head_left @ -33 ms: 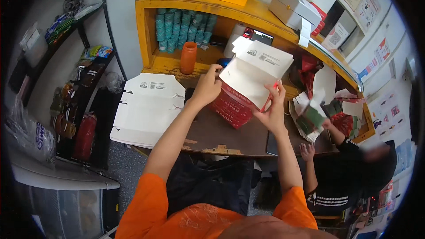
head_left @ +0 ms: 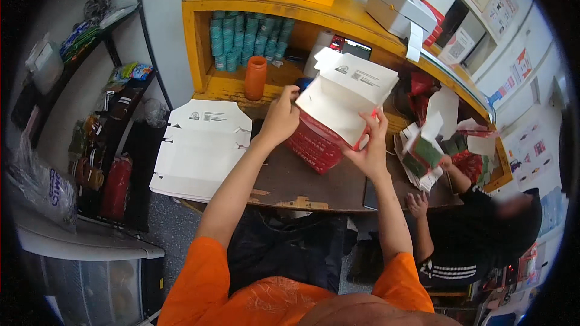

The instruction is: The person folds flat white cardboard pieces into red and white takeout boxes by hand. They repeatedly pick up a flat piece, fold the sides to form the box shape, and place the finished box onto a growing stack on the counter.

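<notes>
Head view. The left hand point(head_left: 281, 118) grips the near left edge of a white and red carton point(head_left: 341, 105), fingers curled over the rim at its upper left corner. The right hand point(head_left: 370, 148) holds the carton's lower right side, fingers closed on the wall with the thumb on the white inner face. The carton is half-folded, open side tilted toward the wearer, and sits on top of a red stack of folded cartons point(head_left: 314, 148) on the dark desk point(head_left: 302, 181).

Left of the hands, a pile of flat white carton blanks point(head_left: 202, 148) overhangs the desk's left edge, well apart from the held carton. Behind the left hand stands an orange bottle point(head_left: 255, 77) in the yellow shelf unit point(head_left: 199, 36), with rows of teal rolls point(head_left: 248, 39) above it. A grey printer point(head_left: 399, 9) sits on the shelf top.

To the right, a second person in a black shirt point(head_left: 477, 229) handles folded paper pieces point(head_left: 426, 154), one hand near the desk edge just beside the wearer's right forearm.
</notes>
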### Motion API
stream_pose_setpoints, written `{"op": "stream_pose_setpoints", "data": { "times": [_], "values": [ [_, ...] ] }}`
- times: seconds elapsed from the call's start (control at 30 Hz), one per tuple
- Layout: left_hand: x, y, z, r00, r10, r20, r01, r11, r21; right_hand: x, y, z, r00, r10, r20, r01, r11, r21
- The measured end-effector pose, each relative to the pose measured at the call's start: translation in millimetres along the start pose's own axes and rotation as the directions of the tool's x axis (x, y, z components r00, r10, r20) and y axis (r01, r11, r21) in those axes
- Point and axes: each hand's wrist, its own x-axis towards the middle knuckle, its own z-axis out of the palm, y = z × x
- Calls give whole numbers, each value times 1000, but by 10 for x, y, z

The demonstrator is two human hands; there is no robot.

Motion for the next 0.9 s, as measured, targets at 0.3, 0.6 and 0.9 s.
{"op": "stream_pose_setpoints", "data": {
  "times": [0.3,0.6,0.9],
  "values": [
    [-492,786,335,838,350,419,-475,847,241,-110,-93,237,995,57,-80,-63,996,-70],
    [-485,839,344,818,389,424,-535,785,312,-349,75,-15,997,-53,58,48,995,87],
    [-541,804,382,817,397,418,-562,712,421,-295,73,-14,971,-231,69,230,973,13]
  ]
}}
